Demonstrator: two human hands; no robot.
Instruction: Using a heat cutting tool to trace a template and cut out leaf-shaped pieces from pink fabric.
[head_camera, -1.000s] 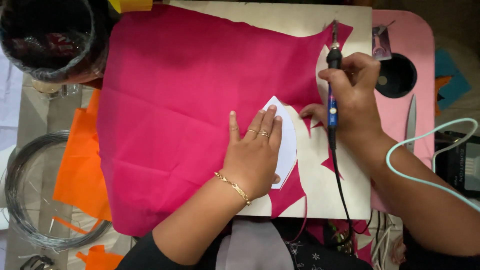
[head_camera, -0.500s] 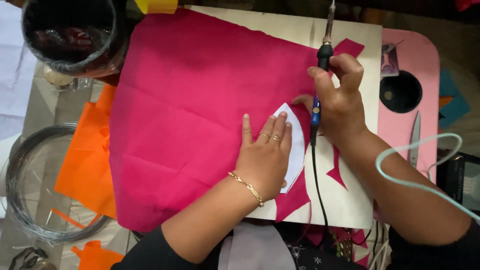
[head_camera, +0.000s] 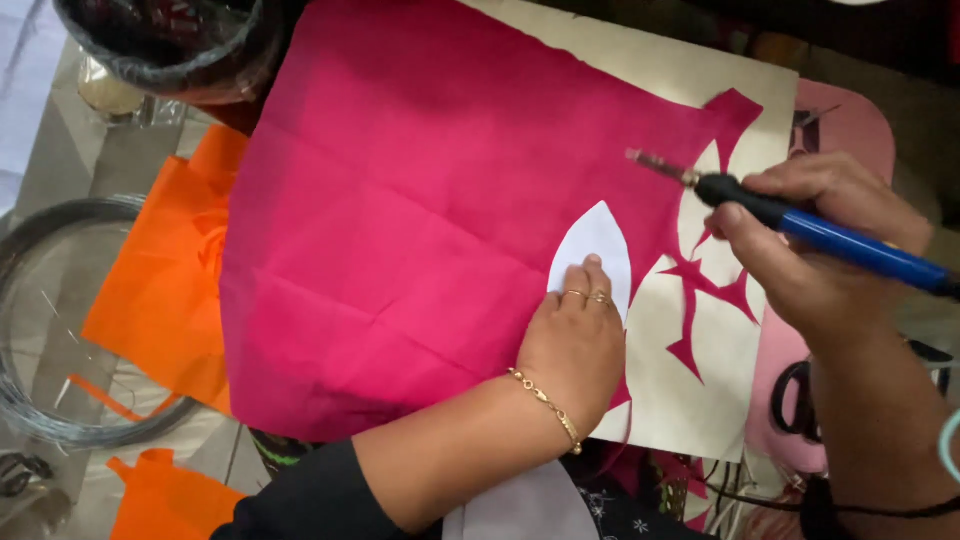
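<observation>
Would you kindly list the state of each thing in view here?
Left hand: flat, pressing the white template.
White template: lying on the pink fabric.
Pink fabric: spread flat, right edge cut ragged.
Right hand: gripping the blue tool.
Blue tool: lifted, tip off the fabric.
Orange fabric: partly under the pink.

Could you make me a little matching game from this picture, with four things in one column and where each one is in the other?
Things:
1. white petal-shaped template
2. blue-handled hot tool
3. orange fabric
4. coil of wire

Places:
A. far left edge of the table
B. under the left hand, on the pink fabric
C. tucked beneath the pink fabric's left side
D. in the right hand, tip above the pale board

Pairs: 1-B, 2-D, 3-C, 4-A
</observation>
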